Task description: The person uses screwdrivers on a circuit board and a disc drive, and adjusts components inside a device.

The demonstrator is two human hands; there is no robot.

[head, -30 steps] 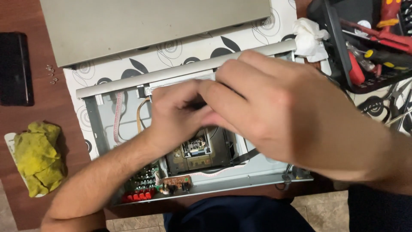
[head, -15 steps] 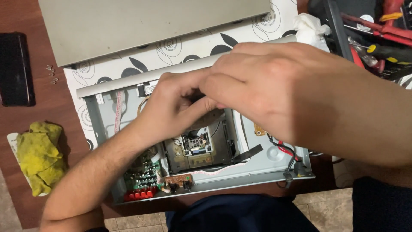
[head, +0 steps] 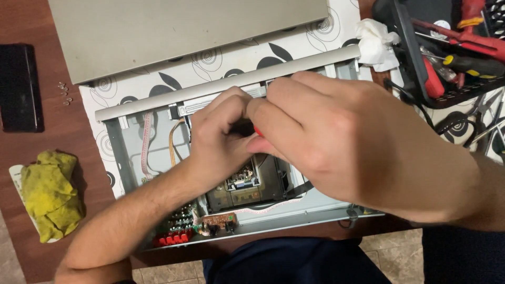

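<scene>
Both hands meet over the open player (head: 131, 158) near the table's (head: 42, 147) front edge. The right hand (head: 336, 142) pinches a red tool (head: 258, 132); the left hand (head: 221, 131) is curled narrow beside it, its hold hidden. A yellow rag (head: 50, 192) lies at the left edge.

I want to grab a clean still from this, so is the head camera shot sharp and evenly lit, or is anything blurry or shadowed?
Head view: mostly sharp and evenly lit; the right hand looms large and slightly soft near the lens; the left hand is crisper; both shade the open device chassis beneath; the yellow cloth casts a soft shadow; no strong glare.
</scene>
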